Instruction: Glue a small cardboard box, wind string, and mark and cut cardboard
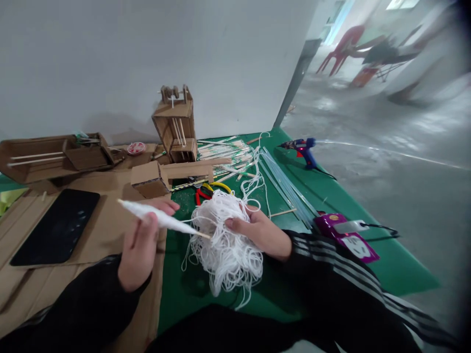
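Note:
In my left hand (142,245) is a thin wooden stick wound thickly with white string (167,221), its bare tips showing at both ends. The fingers are closed about its middle, and it slants down to the right. My right hand (263,230) grips a big loose tangle of white string (233,255), thumb on top and the other fingers partly hidden behind it. One strand runs from the wound stick to the tangle. Behind the tangle lie pliers with red and yellow handles (221,186), partly covered.
Cardboard structures (174,122) stand by the wall, with thin sticks (235,152) beside them. A blue glue gun (305,149), clear glue sticks (285,189) and a purple power strip (346,235) lie along the green table's right side. A black tablet (57,228) rests on cardboard at left.

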`<state>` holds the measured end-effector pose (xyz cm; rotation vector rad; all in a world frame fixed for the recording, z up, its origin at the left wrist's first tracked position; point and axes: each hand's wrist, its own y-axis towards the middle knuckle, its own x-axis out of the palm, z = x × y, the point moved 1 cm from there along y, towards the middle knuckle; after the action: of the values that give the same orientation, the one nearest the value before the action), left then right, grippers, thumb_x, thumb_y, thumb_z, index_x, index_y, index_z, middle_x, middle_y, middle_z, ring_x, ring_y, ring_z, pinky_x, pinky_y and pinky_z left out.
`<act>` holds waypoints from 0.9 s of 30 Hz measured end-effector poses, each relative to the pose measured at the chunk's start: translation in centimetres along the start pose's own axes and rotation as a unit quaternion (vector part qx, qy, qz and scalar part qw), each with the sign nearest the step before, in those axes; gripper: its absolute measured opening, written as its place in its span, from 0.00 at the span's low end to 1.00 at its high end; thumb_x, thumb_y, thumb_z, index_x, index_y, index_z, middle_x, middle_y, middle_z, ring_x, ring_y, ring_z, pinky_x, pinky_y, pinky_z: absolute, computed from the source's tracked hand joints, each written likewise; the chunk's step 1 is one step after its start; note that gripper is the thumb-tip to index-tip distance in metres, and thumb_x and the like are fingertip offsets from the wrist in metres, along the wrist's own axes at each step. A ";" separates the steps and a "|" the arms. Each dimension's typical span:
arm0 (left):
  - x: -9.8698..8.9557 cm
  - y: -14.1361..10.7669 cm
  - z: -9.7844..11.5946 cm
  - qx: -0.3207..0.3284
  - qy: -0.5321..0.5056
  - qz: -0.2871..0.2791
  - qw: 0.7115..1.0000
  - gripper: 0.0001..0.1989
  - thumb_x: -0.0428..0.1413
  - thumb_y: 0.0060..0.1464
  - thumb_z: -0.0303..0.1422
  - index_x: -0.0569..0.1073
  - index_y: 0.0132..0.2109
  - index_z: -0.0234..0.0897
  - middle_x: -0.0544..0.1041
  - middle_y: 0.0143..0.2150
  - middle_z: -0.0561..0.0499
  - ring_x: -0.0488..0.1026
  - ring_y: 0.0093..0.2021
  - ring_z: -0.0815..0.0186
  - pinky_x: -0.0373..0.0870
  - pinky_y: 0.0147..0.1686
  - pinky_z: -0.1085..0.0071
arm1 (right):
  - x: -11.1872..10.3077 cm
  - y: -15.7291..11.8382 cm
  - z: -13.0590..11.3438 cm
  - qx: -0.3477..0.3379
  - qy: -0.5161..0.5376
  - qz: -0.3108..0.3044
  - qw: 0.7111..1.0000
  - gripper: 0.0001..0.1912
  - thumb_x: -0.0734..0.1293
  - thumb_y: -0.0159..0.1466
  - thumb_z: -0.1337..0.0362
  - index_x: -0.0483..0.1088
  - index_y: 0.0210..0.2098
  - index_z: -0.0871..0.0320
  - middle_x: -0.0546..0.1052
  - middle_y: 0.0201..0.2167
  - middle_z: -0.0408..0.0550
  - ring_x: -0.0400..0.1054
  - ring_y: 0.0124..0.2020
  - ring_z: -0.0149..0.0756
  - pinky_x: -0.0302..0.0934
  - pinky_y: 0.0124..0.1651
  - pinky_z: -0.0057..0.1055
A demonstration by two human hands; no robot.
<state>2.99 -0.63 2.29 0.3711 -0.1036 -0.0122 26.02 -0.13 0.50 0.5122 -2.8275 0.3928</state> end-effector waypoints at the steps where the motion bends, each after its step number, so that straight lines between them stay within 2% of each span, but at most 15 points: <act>1: -0.1 0.4 0.2 -0.016 -0.048 0.031 0.998 0.16 0.50 0.63 0.44 0.75 0.36 0.40 0.74 0.37 0.51 0.72 0.46 0.63 0.67 0.53 0.67 | 0.0 0.0 0.0 0.006 -0.006 0.009 1.000 0.13 0.73 0.55 0.59 0.71 0.36 0.59 0.75 0.28 0.42 0.68 0.25 0.30 0.65 0.28 0.26; 3: -0.3 1.2 1.0 -0.071 -0.128 0.052 0.988 0.16 0.50 0.62 0.46 0.73 0.34 0.41 0.71 0.29 0.54 0.73 0.35 0.66 0.73 0.45 0.66 | 0.0 0.0 0.0 0.015 -0.014 0.014 1.000 0.12 0.72 0.55 0.60 0.71 0.36 0.59 0.75 0.28 0.43 0.69 0.25 0.31 0.65 0.29 0.27; 4: -0.4 1.6 1.5 -0.111 -0.165 0.051 0.979 0.16 0.51 0.61 0.47 0.71 0.34 0.40 0.68 0.25 0.56 0.70 0.28 0.68 0.75 0.37 0.69 | 0.1 0.0 -0.1 0.019 -0.015 0.012 1.000 0.12 0.72 0.54 0.61 0.71 0.35 0.59 0.75 0.28 0.43 0.69 0.26 0.31 0.65 0.29 0.28; 5: -0.6 1.9 2.1 -0.150 -0.194 0.046 0.968 0.15 0.51 0.61 0.47 0.70 0.34 0.41 0.63 0.22 0.58 0.64 0.20 0.72 0.72 0.27 0.73 | 0.2 0.0 -0.1 0.023 -0.014 0.010 1.000 0.12 0.72 0.54 0.61 0.71 0.35 0.59 0.75 0.27 0.42 0.69 0.26 0.31 0.66 0.29 0.28; 6: -0.8 2.2 2.6 -0.178 -0.213 0.041 0.960 0.15 0.52 0.61 0.47 0.70 0.35 0.40 0.59 0.20 0.60 0.56 0.16 0.74 0.66 0.18 0.77 | 0.2 0.0 -0.1 0.026 -0.013 0.011 1.000 0.12 0.72 0.54 0.62 0.70 0.35 0.58 0.75 0.27 0.42 0.70 0.25 0.31 0.66 0.30 0.28; 8: -1.3 2.6 3.6 -0.213 -0.210 0.020 0.954 0.15 0.52 0.60 0.47 0.69 0.35 0.41 0.53 0.19 0.61 0.43 0.14 0.75 0.51 0.11 0.80 | 0.4 0.0 -0.1 0.033 -0.007 0.015 0.999 0.12 0.73 0.53 0.62 0.70 0.36 0.58 0.75 0.27 0.41 0.70 0.26 0.31 0.66 0.30 0.28; 10: -1.6 2.6 4.2 -0.224 -0.128 -0.019 0.966 0.14 0.55 0.58 0.46 0.70 0.35 0.41 0.52 0.19 0.62 0.40 0.15 0.76 0.45 0.10 0.80 | 0.5 0.0 -0.1 0.036 0.009 0.015 0.999 0.13 0.73 0.54 0.62 0.70 0.37 0.57 0.75 0.27 0.41 0.70 0.27 0.31 0.66 0.30 0.28; 12: -1.5 2.1 4.2 -0.208 0.055 -0.085 0.973 0.11 0.59 0.55 0.44 0.72 0.35 0.41 0.57 0.19 0.61 0.47 0.15 0.76 0.49 0.13 0.80 | 0.5 0.0 -0.1 0.039 0.023 0.008 0.999 0.13 0.73 0.55 0.59 0.70 0.36 0.58 0.75 0.28 0.41 0.70 0.26 0.30 0.65 0.31 0.27; 14: -1.0 1.4 3.9 -0.154 0.256 -0.164 0.940 0.08 0.60 0.54 0.41 0.74 0.37 0.42 0.70 0.25 0.56 0.64 0.21 0.72 0.61 0.20 0.78 | 0.5 0.0 0.0 0.036 0.034 0.003 0.999 0.14 0.73 0.56 0.57 0.71 0.35 0.59 0.75 0.27 0.41 0.69 0.26 0.29 0.64 0.31 0.27; 16: -0.1 0.4 3.6 -0.089 0.359 -0.237 0.898 0.10 0.59 0.55 0.40 0.76 0.44 0.46 0.78 0.41 0.52 0.74 0.38 0.64 0.70 0.36 0.73 | 0.5 0.0 0.0 0.022 0.041 0.001 0.999 0.15 0.73 0.56 0.55 0.72 0.34 0.60 0.75 0.28 0.42 0.68 0.27 0.29 0.64 0.33 0.26; 17: 0.4 -0.1 3.4 -0.075 0.382 -0.269 0.881 0.11 0.58 0.56 0.40 0.76 0.46 0.48 0.78 0.46 0.53 0.75 0.44 0.62 0.70 0.43 0.70 | 0.5 0.0 0.1 0.014 0.044 0.000 0.999 0.15 0.73 0.57 0.54 0.72 0.34 0.60 0.75 0.27 0.42 0.68 0.27 0.29 0.64 0.33 0.26; 18: 0.8 -0.5 3.3 -0.077 0.395 -0.300 0.865 0.11 0.57 0.58 0.40 0.75 0.48 0.49 0.79 0.47 0.54 0.76 0.45 0.61 0.69 0.44 0.70 | 0.5 -0.1 0.1 0.008 0.046 -0.001 0.999 0.15 0.73 0.57 0.54 0.73 0.35 0.60 0.75 0.27 0.42 0.68 0.28 0.29 0.63 0.33 0.26; 21: 1.5 -1.2 3.2 -0.128 0.405 -0.347 0.836 0.11 0.53 0.60 0.43 0.77 0.43 0.47 0.81 0.37 0.56 0.77 0.34 0.64 0.69 0.34 0.72 | 0.7 -0.1 0.1 0.000 0.040 0.006 0.999 0.17 0.72 0.57 0.52 0.72 0.36 0.59 0.74 0.26 0.41 0.66 0.26 0.29 0.63 0.31 0.26; 24: 1.8 -1.2 3.3 -0.159 0.372 -0.312 0.860 0.13 0.54 0.59 0.44 0.77 0.40 0.43 0.80 0.32 0.55 0.75 0.29 0.66 0.67 0.27 0.74 | 1.0 -0.2 0.1 -0.010 0.028 0.009 1.000 0.18 0.72 0.57 0.51 0.71 0.37 0.58 0.72 0.26 0.40 0.64 0.25 0.29 0.62 0.30 0.26; 27: 2.0 -1.2 2.9 -0.185 0.310 -0.282 0.889 0.12 0.54 0.59 0.43 0.78 0.43 0.44 0.82 0.37 0.54 0.77 0.34 0.65 0.71 0.31 0.75 | 1.3 -0.4 0.1 -0.023 0.021 -0.029 0.999 0.16 0.71 0.59 0.51 0.70 0.37 0.57 0.71 0.28 0.40 0.64 0.27 0.29 0.63 0.34 0.27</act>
<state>4.67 -2.88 4.77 -0.0022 0.6406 -0.4815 24.97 -0.90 0.89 0.5678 -2.7685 0.3227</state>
